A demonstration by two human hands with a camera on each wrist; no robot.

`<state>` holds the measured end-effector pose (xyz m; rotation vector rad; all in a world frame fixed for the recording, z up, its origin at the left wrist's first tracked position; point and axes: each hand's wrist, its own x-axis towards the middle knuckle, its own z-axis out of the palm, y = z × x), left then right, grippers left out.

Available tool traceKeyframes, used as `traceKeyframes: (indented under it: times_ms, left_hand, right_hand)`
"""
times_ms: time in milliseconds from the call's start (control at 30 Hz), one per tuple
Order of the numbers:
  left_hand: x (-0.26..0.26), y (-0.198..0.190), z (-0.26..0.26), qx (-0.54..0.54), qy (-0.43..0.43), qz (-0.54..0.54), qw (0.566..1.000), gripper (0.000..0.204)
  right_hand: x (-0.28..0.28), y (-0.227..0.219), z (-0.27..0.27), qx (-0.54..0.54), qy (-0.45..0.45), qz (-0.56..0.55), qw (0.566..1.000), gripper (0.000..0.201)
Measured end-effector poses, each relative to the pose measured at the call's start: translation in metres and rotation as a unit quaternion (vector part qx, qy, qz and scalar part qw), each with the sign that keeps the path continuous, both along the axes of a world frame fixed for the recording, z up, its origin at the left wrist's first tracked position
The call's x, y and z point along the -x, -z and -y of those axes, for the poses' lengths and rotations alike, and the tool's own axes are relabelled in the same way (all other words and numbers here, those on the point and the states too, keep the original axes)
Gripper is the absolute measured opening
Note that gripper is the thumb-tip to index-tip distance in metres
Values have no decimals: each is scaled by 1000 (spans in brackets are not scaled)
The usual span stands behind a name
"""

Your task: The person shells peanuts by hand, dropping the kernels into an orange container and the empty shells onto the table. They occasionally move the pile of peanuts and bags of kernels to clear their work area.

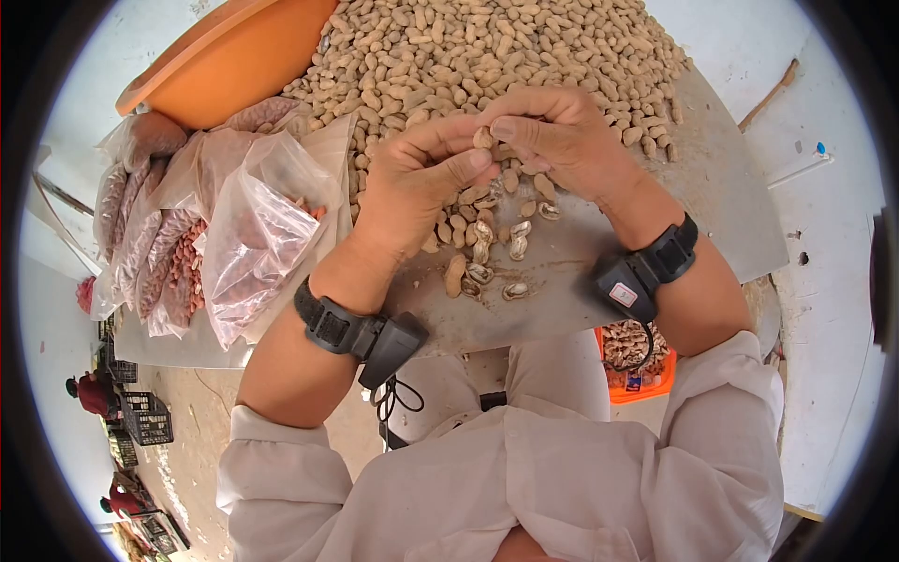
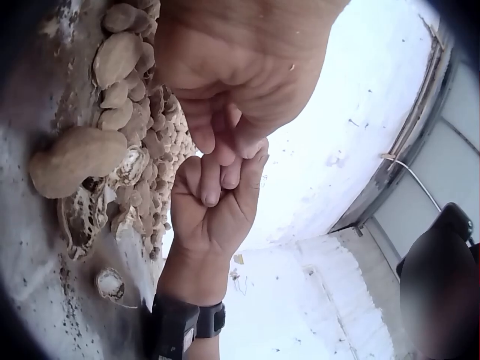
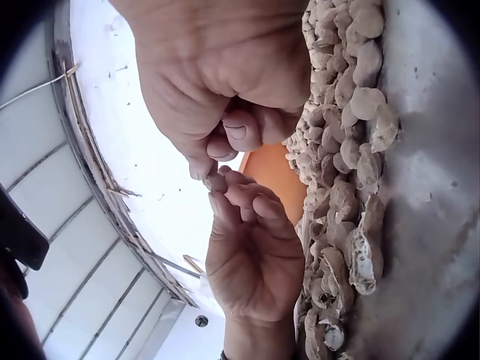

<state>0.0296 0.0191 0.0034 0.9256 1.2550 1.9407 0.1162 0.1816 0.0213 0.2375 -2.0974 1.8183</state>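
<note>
Tan peanut sits at the meeting fingertips of both hands, up over the near edge of the pile. Left hand: thumb and fingers pinching it from one side. Right hand: thumb and index closed on the other side, the remaining fingers curled in. Wrist views mostly hide the nut behind fingers, so I can't tell if it's whole or already cracked; looks like a small bit of shell there, probably.

Below the hands, on the grey table: split shells, pale insides showing on several, plus one long unopened nut just beside them. Loose nuts run from there up into the pile.

Left of the pile: clear bags, reddish kernels visible in them. Orange basin is tilted beyond the bags, next to the pile. Lower than the tabletop, on the right-hand side: orange bin with shells or nuts inside, too small to say which.

Black camera units strapped on both wrists. Beige shirt, sleeves rolled. Far left, dark crates on the floor, with people in red near them.
</note>
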Motion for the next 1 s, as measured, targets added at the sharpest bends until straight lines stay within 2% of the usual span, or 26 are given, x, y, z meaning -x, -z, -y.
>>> traceKeyframes:
  times_ms: [100,233,333,500,633,833,1000]
  left_hand:
    - [1,1,1,27,6,2,1000,21]
    - [-1,1,2,4,18,42,999,18]
    - [1,2,1,28,10,27,999,16]
    - [-5,-8,6,78,-50,-116,989,13]
    - [-6,-4,5,57,-94,-181,977,11]
    - [-3,3,1,16,-82,-149,985,9]
    - [-7,3,-4,-18,-71,-66,995,11]
  right_hand:
    - [0,-2,2,-56,7,5,998,18]
    - [0,-1,3,-65,2,-2,998,20]
    - [1,0,3,-69,-5,-4,998,24]
    - [-3,-6,8,-71,-26,82,994,35]
    - [1,5,13,-67,-22,25,997,37]
    - [0,7,15,-51,-19,8,998,38]
    - [2,10,10,-59,-32,0,998,41]
